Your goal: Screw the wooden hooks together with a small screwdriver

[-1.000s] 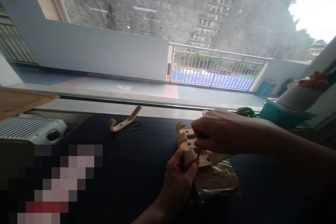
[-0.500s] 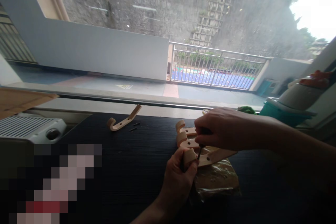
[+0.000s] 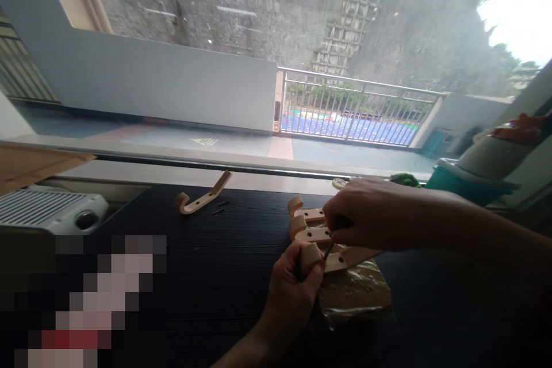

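Note:
My left hand (image 3: 297,282) grips the curled end of a pale wooden hook (image 3: 338,263), the nearest of several on the table. In my right hand (image 3: 356,213) is a screwdriver (image 3: 328,249); its handle is mostly hidden by my fingers, and the shaft slants down to the hook near my left thumb. Two similar hooks, a middle one (image 3: 313,234) and a far one (image 3: 308,215), lie just beyond, partly covered by my right hand. Under the hooks rests a brown block in clear plastic wrap (image 3: 357,296).
On the black table (image 3: 224,282) to the left lie another wooden hook (image 3: 200,201) and two dark screws (image 3: 219,210). A white slatted appliance (image 3: 47,210) stands at far left. Along the window are a roll of tape (image 3: 340,183), a green object (image 3: 405,180) and a teal container (image 3: 459,184).
My right hand has shifted slightly right and its wrist has turned, tilting the screwdriver more. My left hand keeps its hold on the hook.

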`<state>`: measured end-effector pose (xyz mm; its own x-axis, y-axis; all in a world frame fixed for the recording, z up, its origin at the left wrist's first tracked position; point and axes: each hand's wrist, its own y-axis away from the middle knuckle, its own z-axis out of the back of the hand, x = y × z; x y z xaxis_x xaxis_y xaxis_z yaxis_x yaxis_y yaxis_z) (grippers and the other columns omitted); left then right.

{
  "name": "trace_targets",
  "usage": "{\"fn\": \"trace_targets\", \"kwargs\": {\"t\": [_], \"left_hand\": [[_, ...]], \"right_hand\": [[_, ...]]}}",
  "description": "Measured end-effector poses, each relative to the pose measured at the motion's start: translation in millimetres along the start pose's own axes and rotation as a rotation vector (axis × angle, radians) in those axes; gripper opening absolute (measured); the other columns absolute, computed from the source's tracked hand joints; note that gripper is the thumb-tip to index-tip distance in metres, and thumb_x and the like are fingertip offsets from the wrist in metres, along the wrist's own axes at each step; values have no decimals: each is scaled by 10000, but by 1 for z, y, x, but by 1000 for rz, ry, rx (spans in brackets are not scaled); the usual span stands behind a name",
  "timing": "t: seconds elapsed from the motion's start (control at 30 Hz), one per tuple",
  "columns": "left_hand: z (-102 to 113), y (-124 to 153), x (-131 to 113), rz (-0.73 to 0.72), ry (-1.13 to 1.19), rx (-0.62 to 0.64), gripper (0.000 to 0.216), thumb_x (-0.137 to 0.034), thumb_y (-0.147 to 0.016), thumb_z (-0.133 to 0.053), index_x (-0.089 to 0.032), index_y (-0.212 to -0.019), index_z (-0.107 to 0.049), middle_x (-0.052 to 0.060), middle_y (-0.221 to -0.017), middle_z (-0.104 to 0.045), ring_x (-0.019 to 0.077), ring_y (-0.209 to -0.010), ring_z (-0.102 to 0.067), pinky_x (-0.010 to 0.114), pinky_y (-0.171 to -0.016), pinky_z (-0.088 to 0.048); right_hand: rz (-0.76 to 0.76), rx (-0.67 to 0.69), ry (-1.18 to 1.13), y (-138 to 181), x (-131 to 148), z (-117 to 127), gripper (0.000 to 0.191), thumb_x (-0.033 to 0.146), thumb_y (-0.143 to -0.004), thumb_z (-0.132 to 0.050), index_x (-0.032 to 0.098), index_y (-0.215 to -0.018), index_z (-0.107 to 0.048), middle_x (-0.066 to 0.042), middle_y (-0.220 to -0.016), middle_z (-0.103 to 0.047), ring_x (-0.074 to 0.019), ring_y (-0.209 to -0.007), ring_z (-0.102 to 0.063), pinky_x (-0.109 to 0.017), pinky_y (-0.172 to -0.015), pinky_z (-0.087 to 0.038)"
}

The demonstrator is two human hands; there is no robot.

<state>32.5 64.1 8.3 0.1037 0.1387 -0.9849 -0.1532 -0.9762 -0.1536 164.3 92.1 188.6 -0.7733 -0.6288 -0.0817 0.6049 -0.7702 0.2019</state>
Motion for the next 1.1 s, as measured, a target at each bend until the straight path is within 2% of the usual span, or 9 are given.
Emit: {"fn": "trace_targets", "kwargs": {"t": [0.17, 0.27, 0.4, 0.6, 0.7, 0.8, 0.93, 1.1], "left_hand": [[2, -1, 1, -13, -34, 3, 59, -198, -768, -595, -178, -758, -541, -46, -689, -521, 104, -654, -446, 183, -608, -391], [2, -1, 3, -27, -53, 4, 56, -201, -772, -593, -181, -767, -541, -43, -706, -532, 107, -669, -458, 186, -620, -398], [2, -1, 6, -21, -63, -3, 67, -215, -775, -593, -178, -769, -537, -38, -710, -537, 113, -673, -465, 196, -631, -409], [2, 0, 6, -36, -38, 11, 33, -194, -784, -575, -185, -774, -546, -33, -729, -552, 119, -692, -475, 200, -646, -410], [2, -1, 7, -33, -43, 11, 33, -195, -782, -582, -186, -775, -550, -35, -732, -559, 118, -685, -476, 197, -635, -408], [2, -2, 8, -38, -33, 3, 37, -200, -783, -586, -187, -791, -553, -35, -744, -563, 121, -703, -486, 201, -659, -420], [2, -2, 9, -27, -36, 11, 55, -214, -783, -591, -186, -793, -544, -37, -741, -554, 118, -698, -482, 201, -657, -423], [3, -1, 11, -23, -24, 25, 56, -217, -790, -586, -187, -782, -540, -37, -734, -544, 118, -702, -483, 204, -658, -417]], "right_hand": [[-55, 34, 21, 2, 0, 4, 257, 418, -809, -488, 238, -746, -660, 13, -645, -604, -111, -547, -459, -238, -506, -262], [-41, 63, 42, 4, 3, 11, 167, 346, -771, -533, 262, -819, -668, 18, -679, -623, -123, -579, -493, -238, -518, -271], [-20, 67, 45, 2, 3, 11, 146, 262, -770, -523, 232, -764, -666, 9, -686, -619, -120, -602, -495, -239, -535, -281], [-26, 48, 39, 0, -3, 0, 312, 390, -845, -456, 195, -705, -655, -8, -636, -593, -111, -550, -460, -247, -520, -270], [-28, 80, 74, 0, 2, 6, 281, 410, -816, -493, 205, -756, -674, -13, -653, -609, -121, -557, -477, -248, -512, -262], [10, 108, 78, -2, 10, 16, 164, 314, -768, -548, 219, -795, -679, 4, -652, -611, -114, -553, -480, -239, -504, -260], [50, 132, 120, -9, 13, 19, 119, 179, -734, -542, 176, -688, -651, 14, -580, -570, -87, -498, -424, -236, -485, -249], [21, 143, 81, -14, 5, 9, 239, 294, -793, -501, 151, -685, -659, -3, -580, -571, -84, -479, -403, -234, -473, -258]]}}
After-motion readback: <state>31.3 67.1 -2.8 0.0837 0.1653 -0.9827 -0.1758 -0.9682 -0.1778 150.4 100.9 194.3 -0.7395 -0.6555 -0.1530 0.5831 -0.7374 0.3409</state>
